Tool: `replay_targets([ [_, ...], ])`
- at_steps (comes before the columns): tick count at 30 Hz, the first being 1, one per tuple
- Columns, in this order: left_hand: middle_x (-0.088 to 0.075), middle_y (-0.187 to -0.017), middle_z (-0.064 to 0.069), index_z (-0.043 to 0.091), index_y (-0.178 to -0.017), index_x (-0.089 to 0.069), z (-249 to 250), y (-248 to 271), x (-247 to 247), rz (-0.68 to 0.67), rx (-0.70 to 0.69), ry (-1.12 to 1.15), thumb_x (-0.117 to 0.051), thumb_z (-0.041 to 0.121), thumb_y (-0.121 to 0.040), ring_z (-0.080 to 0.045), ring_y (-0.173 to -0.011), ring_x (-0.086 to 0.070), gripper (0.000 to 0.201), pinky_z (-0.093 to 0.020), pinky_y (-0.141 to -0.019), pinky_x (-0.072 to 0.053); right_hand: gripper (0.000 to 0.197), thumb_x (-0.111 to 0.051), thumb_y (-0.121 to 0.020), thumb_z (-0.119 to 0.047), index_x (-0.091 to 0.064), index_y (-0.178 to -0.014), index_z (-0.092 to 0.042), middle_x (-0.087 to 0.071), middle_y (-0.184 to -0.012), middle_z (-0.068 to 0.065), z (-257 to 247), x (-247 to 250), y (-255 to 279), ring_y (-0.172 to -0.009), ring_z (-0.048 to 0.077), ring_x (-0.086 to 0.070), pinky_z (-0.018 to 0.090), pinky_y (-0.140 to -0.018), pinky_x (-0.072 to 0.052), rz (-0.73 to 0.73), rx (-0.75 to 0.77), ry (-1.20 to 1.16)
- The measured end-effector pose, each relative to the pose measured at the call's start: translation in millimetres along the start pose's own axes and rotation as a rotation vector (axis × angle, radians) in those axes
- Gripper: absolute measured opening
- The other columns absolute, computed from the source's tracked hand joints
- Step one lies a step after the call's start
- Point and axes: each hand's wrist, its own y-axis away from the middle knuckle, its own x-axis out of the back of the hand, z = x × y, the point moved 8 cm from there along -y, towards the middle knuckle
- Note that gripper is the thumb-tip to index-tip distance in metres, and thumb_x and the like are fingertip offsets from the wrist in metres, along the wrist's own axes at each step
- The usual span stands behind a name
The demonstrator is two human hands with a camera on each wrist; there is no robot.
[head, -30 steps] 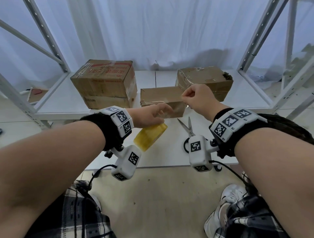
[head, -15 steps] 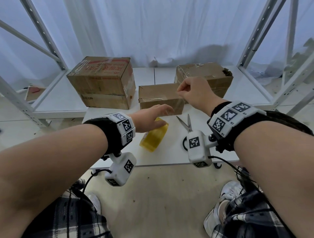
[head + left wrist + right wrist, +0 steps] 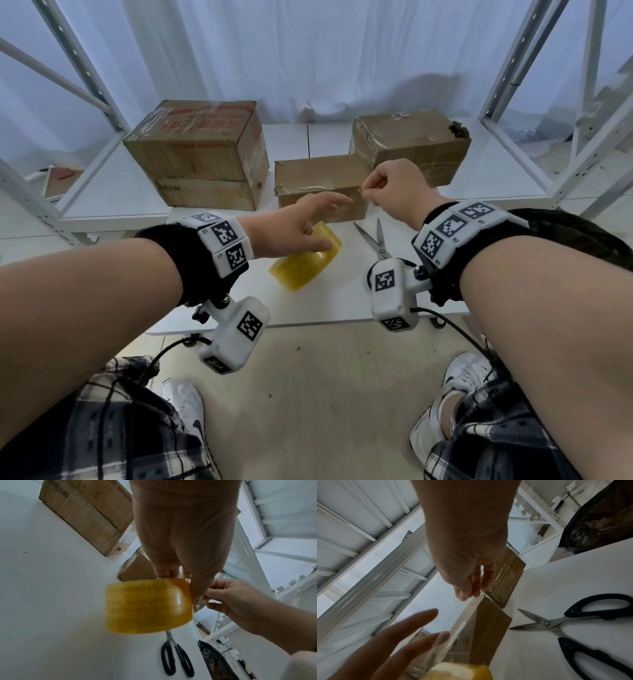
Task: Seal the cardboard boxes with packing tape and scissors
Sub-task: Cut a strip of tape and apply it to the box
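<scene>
white table [image 3: 342, 305], tape roll [image 3: 305, 265] under left hand [image 3: 294, 229], right hand [image 3: 394, 192] pinching tape end [image 3: 475, 601]

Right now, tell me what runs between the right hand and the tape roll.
A clear strip of tape, pinched by the right hand, stretches to the tape roll; right wrist view.

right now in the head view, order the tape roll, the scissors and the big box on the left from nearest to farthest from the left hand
1. The tape roll, just under the left hand, on that hand's thumb.
2. The scissors, flat on the white table to the hand's right, blades open.
3. The big box, back left on the shelf, farthest away.
</scene>
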Motion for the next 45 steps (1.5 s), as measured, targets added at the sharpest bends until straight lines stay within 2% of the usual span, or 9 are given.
replay_targets([
  [5,-0.037,-0.138,0.006,0.033,-0.143,-0.029,8.9,-0.6,2.5,0.005,-0.021,0.054,-0.062,0.007,-0.090,-0.013,-0.065,-0.046,0.067,-0.018,-0.063,-0.050,0.007,-0.062,-0.087,-0.004,-0.067,-0.083,-0.008,-0.056,-0.070,-0.007,-3.1,-1.5,-1.4,-0.073,0.010,-0.053,0.026,-0.073,-0.045,0.004,0.002,0.008],
  [8,-0.037,-0.136,0.006,0.032,-0.144,-0.029,12.6,0.3,4.5,0.015,-0.039,0.086,-0.063,0.006,-0.090,-0.008,-0.059,-0.043,0.068,-0.018,-0.060,-0.048,0.005,-0.063,-0.087,-0.005,-0.068,-0.085,-0.006,-0.056,-0.070,-0.007,-3.6,-4.0,-1.2,-0.071,0.009,-0.053,0.025,-0.072,-0.044,-0.001,0.004,0.012],
  [14,-0.034,-0.141,-0.001,0.034,-0.143,-0.028,5.9,3.4,10.6,0.029,0.021,0.014,-0.062,0.008,-0.090,-0.017,-0.076,-0.052,0.068,-0.020,-0.068,-0.052,0.004,-0.063,-0.088,-0.005,-0.067,-0.087,-0.007,-0.057,-0.074,-0.007,-12.0,0.9,-2.6,-0.079,0.012,-0.057,0.024,-0.078,-0.048,0.040,0.049,-0.005],
  [20,-0.046,-0.130,0.003,0.022,-0.139,-0.040,-0.3,4.7,19.7,0.058,0.070,0.132,-0.058,-0.005,-0.088,0.008,-0.064,-0.056,0.060,-0.007,-0.061,-0.044,0.002,-0.066,-0.087,-0.008,-0.067,-0.089,-0.009,-0.061,-0.081,-0.003,-26.2,5.8,-3.6,-0.082,0.012,-0.058,0.023,-0.082,-0.050,0.067,0.101,-0.064],
  [26,-0.039,-0.134,-0.004,0.027,-0.140,-0.032,-5.3,2.5,19.1,0.074,0.106,0.047,-0.063,0.004,-0.089,-0.001,-0.076,-0.049,0.064,-0.007,-0.063,-0.045,0.001,-0.067,-0.087,-0.008,-0.067,-0.088,-0.009,-0.060,-0.078,-0.004,-32.3,12.3,-5.6,-0.079,0.012,-0.058,0.022,-0.079,-0.050,0.078,0.117,-0.076],
  [31,-0.041,-0.139,-0.018,0.030,-0.150,-0.006,-30.1,0.6,20.0,0.109,0.277,0.054,-0.071,0.015,-0.085,-0.025,-0.108,-0.055,0.094,-0.034,-0.095,-0.049,0.004,-0.067,-0.087,-0.006,-0.066,-0.086,-0.010,-0.060,-0.077,-0.004,-32.4,5.5,-3.8,-0.081,0.016,-0.061,0.026,-0.081,-0.053,0.037,0.121,-0.051],
  [36,-0.058,-0.121,-0.017,0.021,-0.150,-0.020,-46.4,1.5,25.8,0.087,0.402,0.226,-0.073,0.013,-0.081,-0.031,-0.110,-0.060,0.087,-0.045,-0.100,-0.048,0.003,-0.064,-0.088,-0.006,-0.066,-0.088,-0.008,-0.061,-0.082,0.000,-33.5,4.2,-5.2,-0.082,0.013,-0.060,0.021,-0.079,-0.051,0.052,0.097,-0.047],
  [41,-0.064,-0.093,-0.004,0.022,-0.147,-0.022,-33.6,4.0,29.6,0.053,0.291,0.306,-0.065,0.002,-0.087,-0.013,-0.078,-0.062,0.077,-0.019,-0.067,-0.050,0.004,-0.063,-0.088,-0.005,-0.066,-0.089,-0.006,-0.057,-0.075,-0.006,-21.5,3.9,-5.7,-0.083,0.013,-0.057,0.025,-0.081,-0.050,0.072,0.040,-0.013],
  [45,-0.060,-0.092,-0.003,0.026,-0.145,-0.027,-18.4,5.4,30.3,0.029,0.189,0.342,-0.064,0.000,-0.086,-0.012,-0.082,-0.061,0.073,-0.023,-0.079,-0.050,0.003,-0.064,-0.088,-0.006,-0.065,-0.086,-0.007,-0.056,-0.074,-0.007,-16.0,4.8,-4.5,-0.082,0.014,-0.057,0.024,-0.078,-0.049,0.061,0.024,-0.029],
])
